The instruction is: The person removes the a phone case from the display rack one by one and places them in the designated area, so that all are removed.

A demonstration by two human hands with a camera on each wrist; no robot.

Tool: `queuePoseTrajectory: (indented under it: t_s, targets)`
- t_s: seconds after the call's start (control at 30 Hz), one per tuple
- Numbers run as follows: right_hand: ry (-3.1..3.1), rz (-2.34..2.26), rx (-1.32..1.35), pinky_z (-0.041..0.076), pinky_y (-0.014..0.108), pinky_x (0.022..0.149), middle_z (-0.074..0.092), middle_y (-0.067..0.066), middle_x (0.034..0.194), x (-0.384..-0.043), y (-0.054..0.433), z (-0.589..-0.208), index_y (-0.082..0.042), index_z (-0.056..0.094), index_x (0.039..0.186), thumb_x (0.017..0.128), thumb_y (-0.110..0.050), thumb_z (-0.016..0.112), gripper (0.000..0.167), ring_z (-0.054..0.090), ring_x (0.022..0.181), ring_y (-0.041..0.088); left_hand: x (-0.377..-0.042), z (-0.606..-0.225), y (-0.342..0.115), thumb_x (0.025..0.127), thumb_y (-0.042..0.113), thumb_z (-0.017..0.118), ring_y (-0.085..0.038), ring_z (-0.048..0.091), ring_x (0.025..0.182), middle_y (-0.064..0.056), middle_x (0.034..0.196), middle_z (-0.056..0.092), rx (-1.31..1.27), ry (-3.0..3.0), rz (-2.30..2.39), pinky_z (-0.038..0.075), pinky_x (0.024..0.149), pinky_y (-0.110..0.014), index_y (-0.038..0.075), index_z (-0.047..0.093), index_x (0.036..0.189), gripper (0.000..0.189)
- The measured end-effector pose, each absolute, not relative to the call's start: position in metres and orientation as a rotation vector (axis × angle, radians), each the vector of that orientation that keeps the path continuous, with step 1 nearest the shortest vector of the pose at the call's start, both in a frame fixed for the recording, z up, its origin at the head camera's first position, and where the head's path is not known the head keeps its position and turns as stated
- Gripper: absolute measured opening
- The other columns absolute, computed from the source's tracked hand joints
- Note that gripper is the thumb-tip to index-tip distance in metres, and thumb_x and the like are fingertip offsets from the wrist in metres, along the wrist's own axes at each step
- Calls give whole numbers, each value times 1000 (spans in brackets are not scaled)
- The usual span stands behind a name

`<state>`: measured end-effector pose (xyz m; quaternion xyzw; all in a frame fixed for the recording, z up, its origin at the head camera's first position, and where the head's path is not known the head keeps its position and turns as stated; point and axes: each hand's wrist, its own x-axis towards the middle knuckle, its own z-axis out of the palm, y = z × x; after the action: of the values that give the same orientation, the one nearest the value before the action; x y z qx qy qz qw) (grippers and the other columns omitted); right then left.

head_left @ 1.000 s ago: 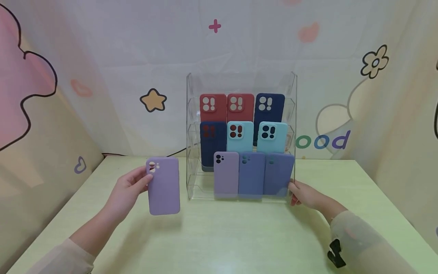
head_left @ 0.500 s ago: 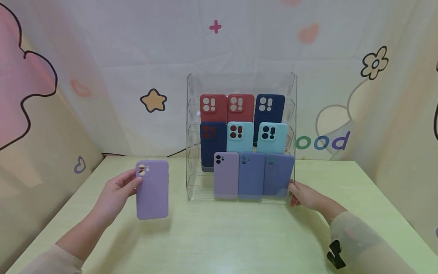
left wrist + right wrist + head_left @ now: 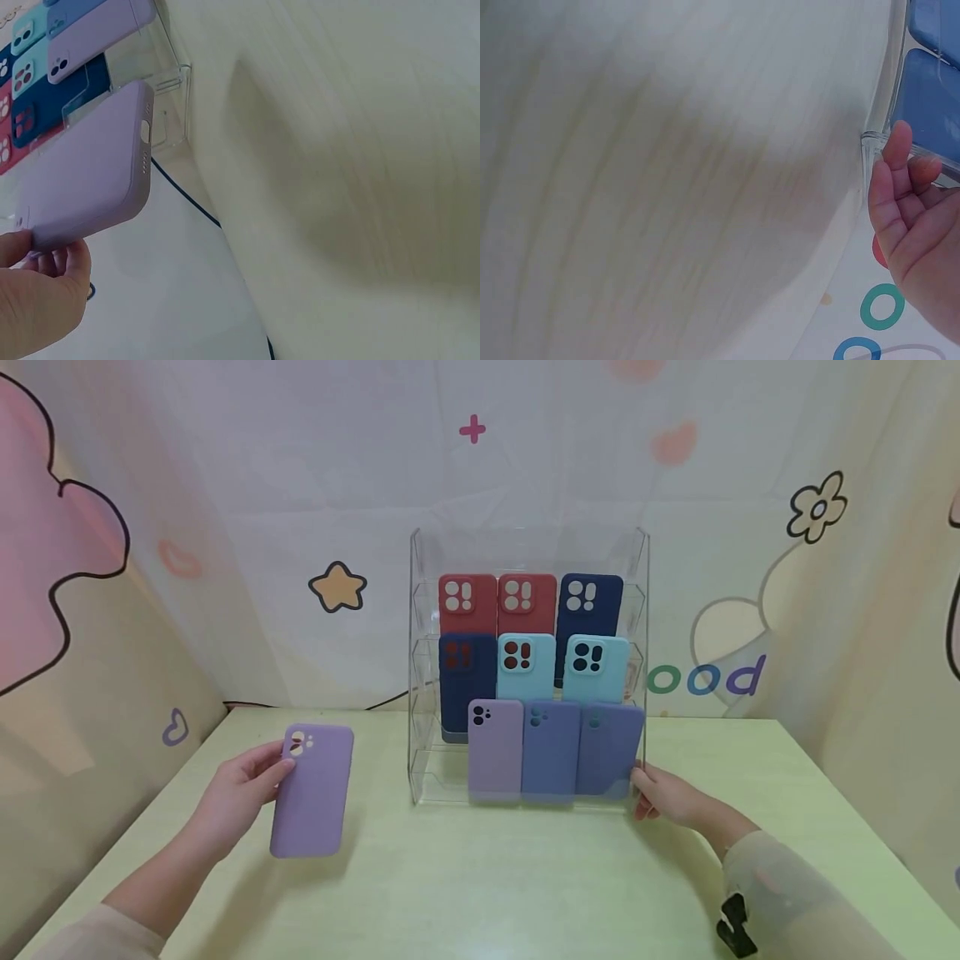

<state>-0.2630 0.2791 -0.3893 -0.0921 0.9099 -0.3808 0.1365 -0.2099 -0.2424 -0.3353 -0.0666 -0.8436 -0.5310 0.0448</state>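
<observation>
A person's left hand [image 3: 232, 795] pinches a lilac phone case [image 3: 313, 797] by its edge above the pale table [image 3: 510, 885], left of a clear rack [image 3: 442, 789]. Well apart, the right hand [image 3: 670, 795] grips the rack's lower right side. I count nine other cases [image 3: 495, 756] standing there in three rows.
</observation>
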Motion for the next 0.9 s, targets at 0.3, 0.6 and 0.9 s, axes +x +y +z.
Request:
queuePoseTrajectory:
  t_s: [0.3, 0.6, 0.9]
  targets:
    - [2626, -1113, -274, 47, 40, 70, 55, 9, 73, -264, 280, -390, 0, 40, 78, 101, -23, 21, 38, 55, 74, 21, -212, -338, -252, 99, 24, 45, 1, 55, 96, -30, 129, 47, -187, -2629, -1573, 50, 82, -30, -11, 34, 137, 54]
    - [2627, -1102, -283, 47, 39, 70, 54, 9, 73, -265, 280, -388, 3, 42, 85, 100, -23, 20, 37, 55, 74, 21, -216, -344, -260, 99, 22, 45, 4, 54, 91, -29, 126, 49, -171, -2663, -1544, 50, 79, -26, -13, 33, 137, 53]
    - [2632, -1125, -271, 48, 39, 70, 50, 9, 71, -262, 279, -390, 0, 39, 79, 100, -22, 22, 35, 57, 74, 21, -216, -349, -272, 99, 22, 47, 3, 54, 88, -26, 120, 53, -120, -2714, -1510, 50, 78, -26, -13, 34, 136, 53]
